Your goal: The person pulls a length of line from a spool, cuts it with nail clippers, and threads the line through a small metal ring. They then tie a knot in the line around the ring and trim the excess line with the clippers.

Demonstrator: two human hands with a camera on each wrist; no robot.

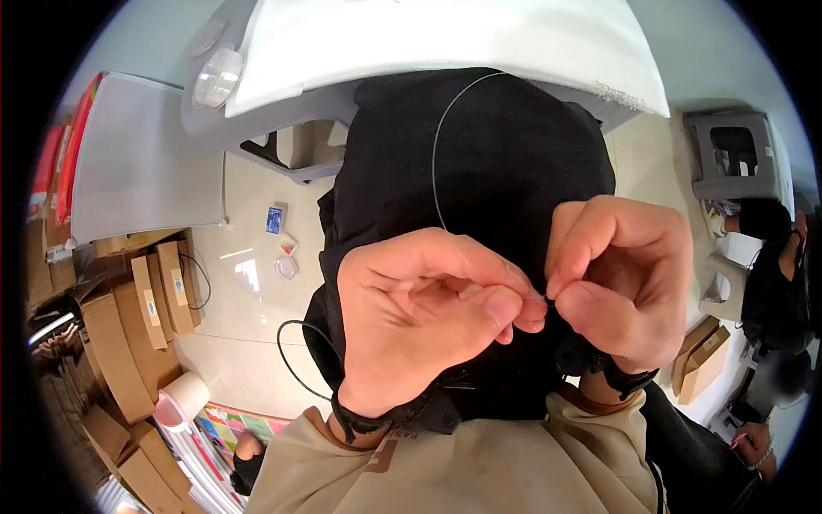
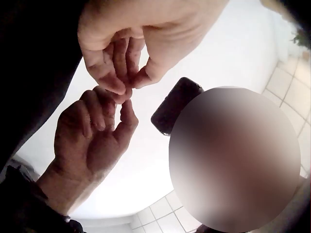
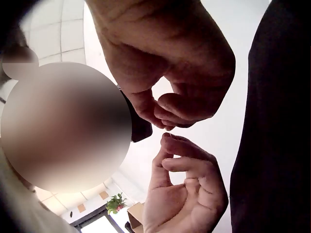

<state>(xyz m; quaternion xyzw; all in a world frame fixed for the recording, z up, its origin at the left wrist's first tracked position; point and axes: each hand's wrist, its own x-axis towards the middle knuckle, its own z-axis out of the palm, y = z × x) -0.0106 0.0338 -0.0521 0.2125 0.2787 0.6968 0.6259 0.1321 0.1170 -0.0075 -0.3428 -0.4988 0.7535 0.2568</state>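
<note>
Both hands are raised close together in front of a black fabric (image 1: 497, 146) that hangs over my lap. A thin pale thread (image 1: 435, 171) loops up across the fabric and comes down to the fingers. My left hand (image 1: 518, 307) pinches the thread's end between thumb and forefinger. My right hand (image 1: 565, 295) has its fingers curled and pinches at the same spot, its fingertips touching the left's. From below, the left hand (image 2: 124, 80) and right hand (image 2: 119, 104) meet fingertip to fingertip. In the right wrist view the right hand (image 3: 167, 119) is above and the left hand (image 3: 167, 141) below. The thread is too fine to see in either wrist view.
A grey stool topped with a white sheet (image 1: 428, 34) stands ahead. A grey board (image 1: 145, 163), cardboard boxes (image 1: 128, 343) and a tape roll (image 1: 184, 394) lie at the left. A black cable (image 1: 291, 360) trails near my left wrist. Another person (image 1: 771, 257) and a second stool (image 1: 736, 154) are at the right.
</note>
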